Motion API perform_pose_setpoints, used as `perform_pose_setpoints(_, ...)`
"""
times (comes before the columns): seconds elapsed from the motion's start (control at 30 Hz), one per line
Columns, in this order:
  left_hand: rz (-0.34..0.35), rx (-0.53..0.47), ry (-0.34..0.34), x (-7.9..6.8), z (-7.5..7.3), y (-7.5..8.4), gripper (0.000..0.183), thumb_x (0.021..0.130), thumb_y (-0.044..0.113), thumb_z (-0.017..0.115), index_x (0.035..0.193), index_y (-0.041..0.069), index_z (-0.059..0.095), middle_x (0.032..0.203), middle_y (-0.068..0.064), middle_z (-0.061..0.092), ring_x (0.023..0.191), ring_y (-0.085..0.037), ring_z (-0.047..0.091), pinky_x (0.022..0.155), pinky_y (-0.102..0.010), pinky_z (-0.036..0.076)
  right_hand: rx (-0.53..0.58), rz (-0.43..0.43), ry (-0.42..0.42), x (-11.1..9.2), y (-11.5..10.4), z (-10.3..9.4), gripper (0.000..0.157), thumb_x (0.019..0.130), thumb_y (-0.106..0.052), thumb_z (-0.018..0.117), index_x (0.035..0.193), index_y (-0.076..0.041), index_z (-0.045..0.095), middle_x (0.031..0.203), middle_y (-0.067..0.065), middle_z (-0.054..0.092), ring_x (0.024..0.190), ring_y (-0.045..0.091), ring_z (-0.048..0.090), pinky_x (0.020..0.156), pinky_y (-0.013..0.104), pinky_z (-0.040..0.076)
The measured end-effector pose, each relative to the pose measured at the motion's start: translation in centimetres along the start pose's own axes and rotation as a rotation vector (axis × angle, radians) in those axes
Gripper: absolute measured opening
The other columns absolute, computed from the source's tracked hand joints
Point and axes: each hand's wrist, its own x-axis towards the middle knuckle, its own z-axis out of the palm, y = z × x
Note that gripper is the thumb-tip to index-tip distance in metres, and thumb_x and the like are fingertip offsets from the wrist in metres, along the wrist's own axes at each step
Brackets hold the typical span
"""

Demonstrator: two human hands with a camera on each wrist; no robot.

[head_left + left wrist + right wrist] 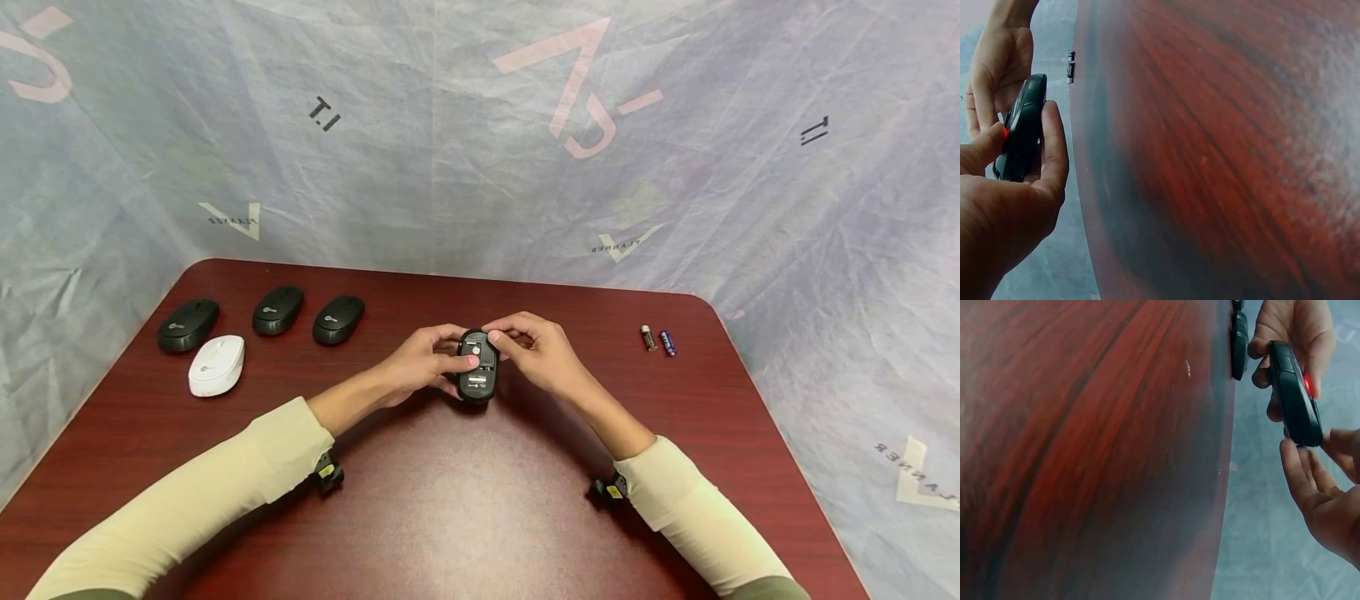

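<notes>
From afar I hold the upturned black mouse [481,382] over the table [465,492], toward its far edge, left hand [418,362] curled round it, right hand [546,353] pinching its end, seemingly working the underside, so the next move calls for steady support.

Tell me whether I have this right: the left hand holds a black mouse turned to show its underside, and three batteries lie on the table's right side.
The count is wrong: the head view shows two batteries lying on the right of the table, not three. The left hand does hold a black mouse turned to show its underside.
</notes>
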Motion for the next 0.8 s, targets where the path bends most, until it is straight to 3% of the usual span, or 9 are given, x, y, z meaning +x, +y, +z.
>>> perform_pose_setpoints(0.17, -0.001, -0.004, -0.005, -0.08, -0.05, 0.17, 0.049, 0.107, 0.003, 0.075, 0.153, -0.001, 0.059, 0.130, -0.021, 0.074, 0.091, -0.021, 0.079, 0.070, -0.033, 0.071, -0.011, 0.041, -0.028, -0.07, -0.24, 0.12, 0.030, 0.102, -0.020, 0.087, 0.131, -0.014, 0.080, 0.122, 0.009, 0.084, 0.112, 0.025, 0.081, 0.100, 0.043, 0.070)
perform_pose_setpoints(0.5, 0.002, 0.001, -0.007, -0.21, -0.04, 0.20, 0.050, 0.106, 0.004, 0.076, 0.153, -0.003, 0.058, 0.133, -0.022, 0.074, 0.093, -0.021, 0.079, 0.070, -0.033, 0.071, -0.053, 0.032, -0.029, 0.17, 0.00, 0.71, 0.041, 0.106, -0.016, 0.082, 0.146, -0.011, 0.072, 0.119, 0.013, 0.082, 0.102, 0.026, 0.079, 0.092, 0.035, 0.065)
perform_pose_setpoints(0.8, 0.043, 0.038, 0.018, -0.11, 0.06, 0.18, 0.048, 0.105, 0.003, 0.077, 0.150, -0.002, 0.062, 0.124, -0.019, 0.076, 0.096, -0.019, 0.077, 0.071, -0.034, 0.071, 0.003, 0.100, -0.136, 0.48, -0.10, 0.50, 0.046, 0.105, -0.012, 0.080, 0.149, -0.008, 0.068, 0.119, 0.017, 0.081, 0.099, 0.024, 0.075, 0.090, 0.033, 0.061)
